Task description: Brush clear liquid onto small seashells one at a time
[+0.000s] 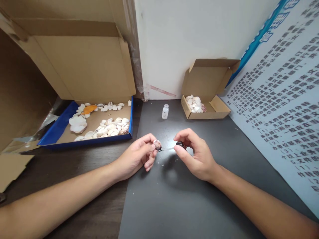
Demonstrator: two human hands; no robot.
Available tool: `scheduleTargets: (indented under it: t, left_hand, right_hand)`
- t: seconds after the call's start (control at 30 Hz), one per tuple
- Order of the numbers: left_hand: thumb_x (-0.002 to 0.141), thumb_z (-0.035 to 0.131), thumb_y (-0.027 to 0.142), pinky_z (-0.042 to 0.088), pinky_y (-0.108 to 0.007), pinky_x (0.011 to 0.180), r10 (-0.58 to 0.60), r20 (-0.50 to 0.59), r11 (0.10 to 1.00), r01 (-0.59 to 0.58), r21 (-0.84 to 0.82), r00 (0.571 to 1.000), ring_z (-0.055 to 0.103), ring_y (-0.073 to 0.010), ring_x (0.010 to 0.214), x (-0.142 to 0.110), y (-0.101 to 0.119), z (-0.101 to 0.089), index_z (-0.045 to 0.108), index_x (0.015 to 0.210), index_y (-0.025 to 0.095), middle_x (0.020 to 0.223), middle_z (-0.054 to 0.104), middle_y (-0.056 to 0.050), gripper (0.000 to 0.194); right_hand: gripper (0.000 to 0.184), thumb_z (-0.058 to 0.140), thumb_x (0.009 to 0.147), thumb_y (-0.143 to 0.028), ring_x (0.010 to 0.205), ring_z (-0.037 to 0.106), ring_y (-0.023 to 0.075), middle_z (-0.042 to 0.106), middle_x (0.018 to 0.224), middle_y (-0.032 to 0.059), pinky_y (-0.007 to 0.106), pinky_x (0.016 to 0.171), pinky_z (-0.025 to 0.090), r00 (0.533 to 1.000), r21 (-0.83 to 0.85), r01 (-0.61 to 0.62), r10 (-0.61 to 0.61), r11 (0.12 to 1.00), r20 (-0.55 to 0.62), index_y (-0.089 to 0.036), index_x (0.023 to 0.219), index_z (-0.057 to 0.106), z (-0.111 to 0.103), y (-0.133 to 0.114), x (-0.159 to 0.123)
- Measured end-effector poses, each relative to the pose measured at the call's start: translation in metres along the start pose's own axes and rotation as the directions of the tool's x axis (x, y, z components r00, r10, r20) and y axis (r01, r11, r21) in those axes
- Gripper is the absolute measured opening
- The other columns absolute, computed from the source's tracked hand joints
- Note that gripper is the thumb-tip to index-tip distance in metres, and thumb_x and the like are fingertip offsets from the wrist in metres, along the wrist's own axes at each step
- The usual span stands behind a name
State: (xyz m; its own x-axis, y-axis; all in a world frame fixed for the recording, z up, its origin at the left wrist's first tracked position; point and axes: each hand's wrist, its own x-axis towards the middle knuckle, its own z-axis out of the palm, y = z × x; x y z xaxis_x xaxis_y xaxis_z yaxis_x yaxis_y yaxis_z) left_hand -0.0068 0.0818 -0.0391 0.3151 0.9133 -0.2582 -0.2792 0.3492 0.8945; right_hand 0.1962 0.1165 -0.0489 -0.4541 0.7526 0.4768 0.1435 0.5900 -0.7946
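Between the thumb and fingers of my left hand (142,151) is a small ribbed, brownish-pink seashell (157,144). My right hand (195,154) is closed on a black brush cap (179,144), whose thin pale stem points left. The stem's tip reaches the lower edge of the shell; whether they touch I cannot tell. Beyond both hands, a small clear bottle (165,112) with a whitish look stands upright without a cap.
At left lies an open blue-edged cardboard box (109,114) with white shells and an orange one (89,109). A smaller open box (209,115) at back right holds white shells (194,103). White crumbs dot the dark grey mat (179,205). A printed poster (286,86) borders the right.
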Motion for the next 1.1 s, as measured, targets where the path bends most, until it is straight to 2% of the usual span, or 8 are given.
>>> scheduleTargets:
  t: [0.2,0.37,0.57,0.73,0.9,1.1]
  left_hand:
    - [0.084,0.058,0.024,0.04,-0.015,0.039,0.007,-0.022,1.0,-0.006,0.028,1.0,0.041,-0.002,0.037,-0.0008,0.0006,0.0016,0.047,0.084,0.017,0.062,0.051,0.006,0.013]
    - [0.083,0.06,0.026,0.04,-0.015,0.039,0.014,-0.016,1.0,-0.014,0.019,1.0,0.041,-0.0019,0.037,-0.0008,0.0005,0.0024,0.047,0.084,0.017,0.063,0.051,0.007,0.016]
    - [0.084,0.059,0.025,0.039,-0.015,0.039,0.01,-0.015,1.0,-0.009,0.014,1.0,0.041,-0.0021,0.037,-0.0006,0.0003,0.0023,0.047,0.084,0.018,0.061,0.051,0.007,0.014]
    - [0.084,0.059,0.025,0.04,-0.014,0.039,0.01,0.001,1.0,-0.01,0.004,1.0,0.042,-0.002,0.037,0.0004,0.0004,0.0016,0.048,0.084,0.018,0.063,0.052,0.006,0.014]
    - [0.083,0.06,0.024,0.04,-0.014,0.039,0.007,0.005,1.0,-0.007,-0.006,1.0,0.042,-0.0022,0.037,-0.0001,0.0,0.0007,0.047,0.083,0.018,0.061,0.052,0.007,0.014]
    - [0.084,0.06,0.026,0.04,-0.014,0.039,0.009,0.036,1.0,-0.008,-0.016,0.999,0.042,-0.0024,0.036,0.0006,-0.0021,-0.002,0.046,0.083,0.018,0.058,0.051,0.007,0.016]
  right_hand:
    - [0.002,0.051,0.092,-0.023,0.058,0.047,0.0129,0.047,0.069,-0.0034,0.025,0.053,0.04,1.0,0.006,0.029,-0.029,1.0,-0.013,-0.022,0.095,0.052,0.0002,-0.0027,0.0009]
    - [0.015,0.06,0.085,-0.021,0.051,0.042,0.0109,0.046,0.068,-0.0055,0.024,0.048,0.036,1.0,0.013,-0.002,0.002,1.0,0.001,-0.022,0.095,0.05,0.0028,-0.0034,0.0008]
    - [0.003,0.053,0.092,-0.023,0.058,0.048,0.013,0.049,0.071,-0.0031,0.026,0.053,0.041,0.999,-0.017,0.031,-0.031,0.999,-0.024,-0.022,0.095,0.052,0.002,-0.0017,0.0012]
    - [0.011,0.06,0.087,-0.02,0.053,0.043,0.0111,0.049,0.073,-0.0038,0.024,0.048,0.038,0.999,-0.022,0.03,-0.031,0.999,-0.025,-0.022,0.094,0.052,0.0023,-0.0016,0.0012]
    - [0.007,0.054,0.091,-0.018,0.059,0.047,0.0129,0.051,0.075,-0.0023,0.025,0.053,0.041,0.997,-0.04,0.072,-0.073,0.997,-0.029,-0.022,0.097,0.054,0.0008,-0.0036,0.0004]
    - [0.004,0.059,0.09,-0.018,0.058,0.047,0.0118,0.052,0.073,-0.0029,0.026,0.056,0.04,0.993,-0.058,0.116,-0.116,0.992,-0.003,-0.021,0.092,0.059,0.0017,-0.0021,0.001]
